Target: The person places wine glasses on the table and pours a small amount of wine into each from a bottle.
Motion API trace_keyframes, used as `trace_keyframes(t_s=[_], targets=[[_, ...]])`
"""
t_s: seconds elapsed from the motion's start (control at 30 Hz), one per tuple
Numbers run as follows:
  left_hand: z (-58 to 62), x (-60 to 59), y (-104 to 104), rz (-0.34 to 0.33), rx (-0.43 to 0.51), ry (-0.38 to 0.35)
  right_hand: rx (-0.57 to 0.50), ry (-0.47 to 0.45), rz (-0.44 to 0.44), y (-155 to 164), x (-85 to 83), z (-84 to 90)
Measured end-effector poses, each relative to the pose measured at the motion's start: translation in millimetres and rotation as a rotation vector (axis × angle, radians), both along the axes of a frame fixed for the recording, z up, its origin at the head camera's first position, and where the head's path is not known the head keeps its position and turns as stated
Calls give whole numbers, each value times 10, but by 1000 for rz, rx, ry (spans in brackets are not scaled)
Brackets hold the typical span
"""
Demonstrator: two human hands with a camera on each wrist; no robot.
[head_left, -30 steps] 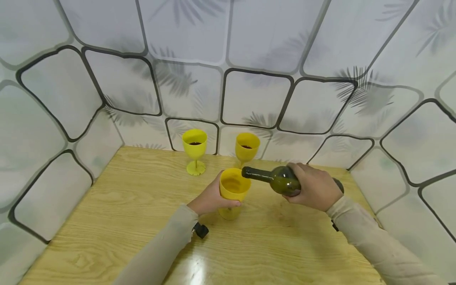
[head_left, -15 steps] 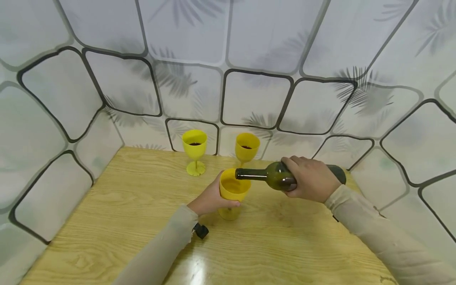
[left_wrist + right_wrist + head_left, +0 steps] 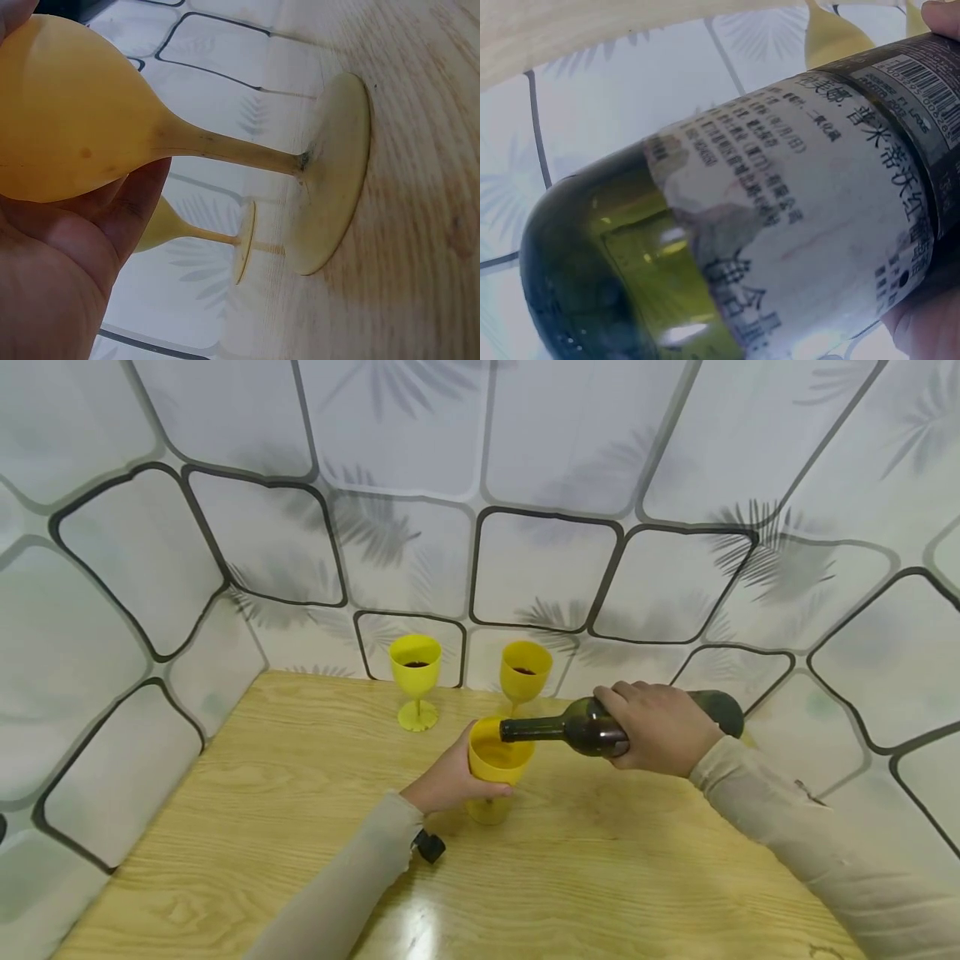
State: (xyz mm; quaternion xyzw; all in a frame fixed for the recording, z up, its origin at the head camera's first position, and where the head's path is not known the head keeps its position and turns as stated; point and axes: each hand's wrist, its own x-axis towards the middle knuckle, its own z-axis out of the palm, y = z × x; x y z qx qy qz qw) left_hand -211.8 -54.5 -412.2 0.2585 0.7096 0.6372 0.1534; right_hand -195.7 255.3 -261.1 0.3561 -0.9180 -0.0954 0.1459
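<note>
My left hand (image 3: 453, 779) grips the bowl of a yellow goblet (image 3: 497, 770); in the left wrist view the goblet's round foot (image 3: 337, 180) is at the wooden tabletop. My right hand (image 3: 660, 727) holds a dark green wine bottle (image 3: 592, 727) round its body, tipped nearly level. The bottle's mouth overlaps the goblet's rim in the head view. A white paper label (image 3: 780, 202) with printed text covers part of the glass in the right wrist view. No dark liquid shows in the held goblet.
Two more goblets stand at the back of the wooden table (image 3: 300, 827): a bright yellow one (image 3: 416, 672) and a deeper yellow one (image 3: 526, 670), both with dark liquid inside. Behind them rises a patterned wall (image 3: 547, 568), with further walls at left and right.
The bottle has moved left, its neck coming from beside the goblet to over its rim, and its base has risen. My left hand and the goblet have stayed nearly still.
</note>
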Motion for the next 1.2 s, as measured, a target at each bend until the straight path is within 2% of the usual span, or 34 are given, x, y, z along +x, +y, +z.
trace_keyframes(t_s=[0.4,0.67,1.2], targets=[[-11,11,-6,15,-15,-5,16,48,56,-28,-44,90],[26,13,-13,22,-21,-17,33,23,33,-66,-37,158],[24,12,1,18,-18,-32,9,14,24,-84,2,126]])
